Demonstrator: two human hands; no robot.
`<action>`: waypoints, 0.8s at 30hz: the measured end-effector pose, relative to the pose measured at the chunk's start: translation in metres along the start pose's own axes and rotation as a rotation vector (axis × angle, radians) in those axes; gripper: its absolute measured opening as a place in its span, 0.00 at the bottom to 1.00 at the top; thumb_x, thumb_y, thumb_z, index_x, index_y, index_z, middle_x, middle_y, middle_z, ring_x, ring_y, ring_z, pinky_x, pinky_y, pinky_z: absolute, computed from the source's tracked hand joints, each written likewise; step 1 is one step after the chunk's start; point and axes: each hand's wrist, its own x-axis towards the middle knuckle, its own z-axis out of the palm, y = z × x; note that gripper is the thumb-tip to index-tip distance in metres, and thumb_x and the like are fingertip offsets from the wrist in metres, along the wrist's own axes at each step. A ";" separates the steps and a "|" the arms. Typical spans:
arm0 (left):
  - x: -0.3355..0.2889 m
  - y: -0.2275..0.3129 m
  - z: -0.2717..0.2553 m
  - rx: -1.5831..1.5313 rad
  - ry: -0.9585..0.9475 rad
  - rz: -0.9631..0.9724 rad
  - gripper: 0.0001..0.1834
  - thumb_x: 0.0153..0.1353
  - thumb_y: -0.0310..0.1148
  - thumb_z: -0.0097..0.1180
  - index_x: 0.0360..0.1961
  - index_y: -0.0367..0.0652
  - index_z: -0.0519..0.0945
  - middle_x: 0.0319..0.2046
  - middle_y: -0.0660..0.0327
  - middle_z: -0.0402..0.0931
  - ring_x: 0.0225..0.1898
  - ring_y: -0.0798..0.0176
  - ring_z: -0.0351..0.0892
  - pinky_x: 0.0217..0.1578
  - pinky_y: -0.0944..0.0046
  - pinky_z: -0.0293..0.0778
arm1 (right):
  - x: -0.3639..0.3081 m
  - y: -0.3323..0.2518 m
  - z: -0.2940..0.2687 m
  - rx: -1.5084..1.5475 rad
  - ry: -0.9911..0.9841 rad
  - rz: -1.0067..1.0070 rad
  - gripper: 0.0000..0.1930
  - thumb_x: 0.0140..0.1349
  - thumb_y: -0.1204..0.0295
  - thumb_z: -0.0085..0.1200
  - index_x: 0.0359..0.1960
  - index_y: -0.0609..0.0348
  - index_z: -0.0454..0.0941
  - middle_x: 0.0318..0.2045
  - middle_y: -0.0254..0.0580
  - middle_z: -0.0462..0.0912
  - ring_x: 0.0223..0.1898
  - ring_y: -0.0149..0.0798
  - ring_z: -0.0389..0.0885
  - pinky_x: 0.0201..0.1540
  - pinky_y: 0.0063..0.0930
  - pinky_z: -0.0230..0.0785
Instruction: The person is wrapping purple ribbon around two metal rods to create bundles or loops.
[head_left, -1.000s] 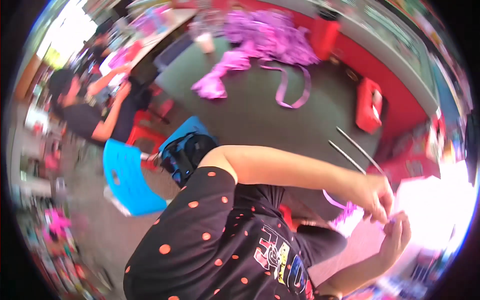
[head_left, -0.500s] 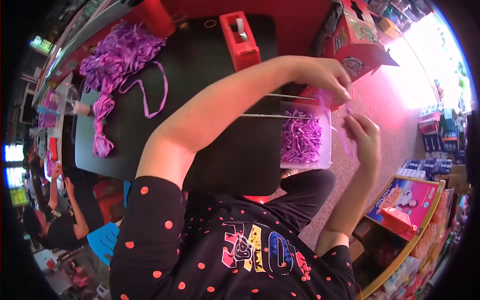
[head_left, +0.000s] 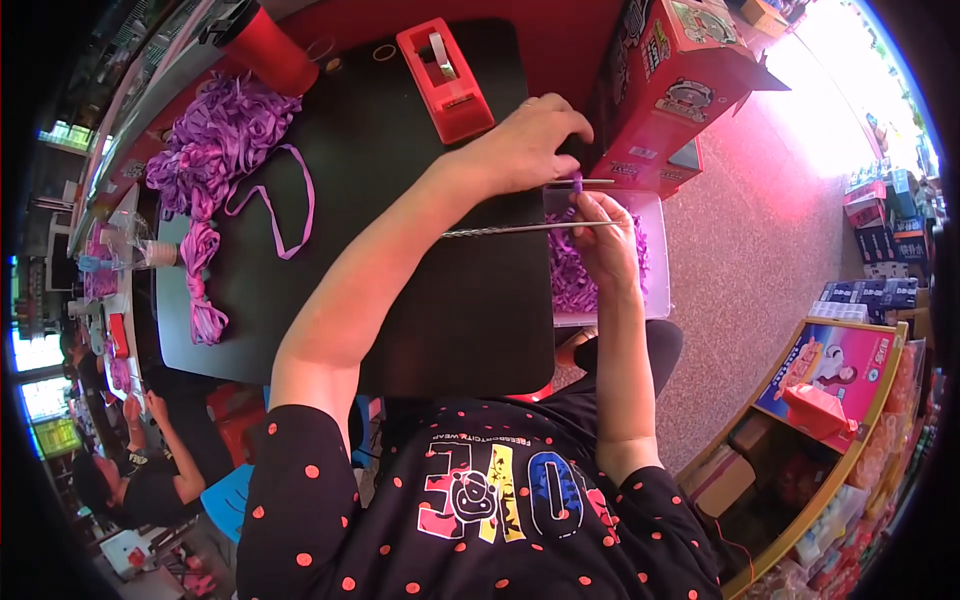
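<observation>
Two thin metal rods reach out past the right edge of the black table. A short length of purple ribbon is at the rods' outer ends. Above it, my left hand is curled, thumb and fingers bent toward the ribbon; its grip is partly hidden. My right hand pinches the ribbon by the rod end from the near side. Below the rods sits a pale plastic bin filled with cut purple ribbon pieces. One loose ribbon strand trails from a large purple ribbon heap.
A red tape dispenser and a red cylinder stand along the table's far side. Beyond the bin is a red carton. A display shelf borders the right. At far left, another person is sitting.
Both hands have come left and closer together, from beyond the bin to the rod ends. The ribbon, stretched between them earlier, is now at the rods. The view has shifted slightly.
</observation>
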 end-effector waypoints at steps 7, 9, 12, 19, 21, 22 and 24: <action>-0.026 0.027 0.021 -0.105 0.297 -0.124 0.08 0.54 0.29 0.58 0.32 0.37 0.82 0.34 0.59 0.78 0.42 0.57 0.75 0.44 0.62 0.71 | -0.005 0.012 0.004 0.053 0.050 0.006 0.09 0.63 0.68 0.56 0.38 0.61 0.79 0.18 0.30 0.76 0.17 0.18 0.66 0.18 0.09 0.51; -0.028 0.028 0.026 -0.107 0.298 -0.159 0.08 0.54 0.30 0.58 0.32 0.37 0.83 0.35 0.59 0.78 0.42 0.58 0.75 0.44 0.62 0.71 | -0.005 0.012 0.004 0.065 0.046 0.000 0.09 0.63 0.67 0.55 0.38 0.61 0.79 0.18 0.31 0.76 0.17 0.19 0.66 0.19 0.10 0.53; -0.029 0.024 0.030 -0.105 0.310 -0.183 0.08 0.54 0.30 0.59 0.32 0.37 0.83 0.36 0.59 0.79 0.43 0.57 0.74 0.45 0.63 0.70 | -0.006 0.013 0.004 0.054 0.026 -0.024 0.10 0.64 0.67 0.55 0.38 0.62 0.79 0.20 0.33 0.78 0.19 0.20 0.68 0.22 0.12 0.57; -0.029 0.016 0.032 -0.144 0.322 -0.167 0.08 0.55 0.31 0.60 0.33 0.38 0.84 0.40 0.61 0.79 0.49 0.58 0.71 0.48 0.62 0.69 | -0.009 -0.015 0.006 -0.508 0.131 -0.249 0.12 0.63 0.71 0.54 0.44 0.65 0.80 0.31 0.32 0.82 0.32 0.22 0.74 0.36 0.15 0.66; -0.028 0.015 0.033 -0.139 0.328 -0.159 0.08 0.55 0.32 0.60 0.33 0.39 0.84 0.40 0.61 0.79 0.49 0.58 0.70 0.48 0.62 0.69 | 0.000 -0.022 0.006 -0.597 0.046 -0.296 0.13 0.61 0.75 0.54 0.47 0.62 0.79 0.34 0.30 0.81 0.34 0.21 0.73 0.37 0.16 0.66; -0.028 0.015 0.033 -0.131 0.337 -0.154 0.08 0.54 0.32 0.61 0.33 0.39 0.84 0.40 0.61 0.79 0.49 0.57 0.70 0.49 0.62 0.69 | 0.004 -0.022 0.005 -0.597 0.048 -0.296 0.13 0.61 0.75 0.54 0.47 0.62 0.79 0.34 0.30 0.81 0.34 0.21 0.73 0.37 0.16 0.66; -0.028 0.015 0.035 -0.136 0.343 -0.150 0.08 0.54 0.32 0.61 0.32 0.39 0.84 0.40 0.61 0.79 0.49 0.57 0.70 0.49 0.62 0.69 | 0.014 -0.021 0.004 -0.542 -0.081 -0.222 0.13 0.60 0.75 0.56 0.47 0.61 0.80 0.31 0.28 0.81 0.31 0.21 0.73 0.35 0.16 0.66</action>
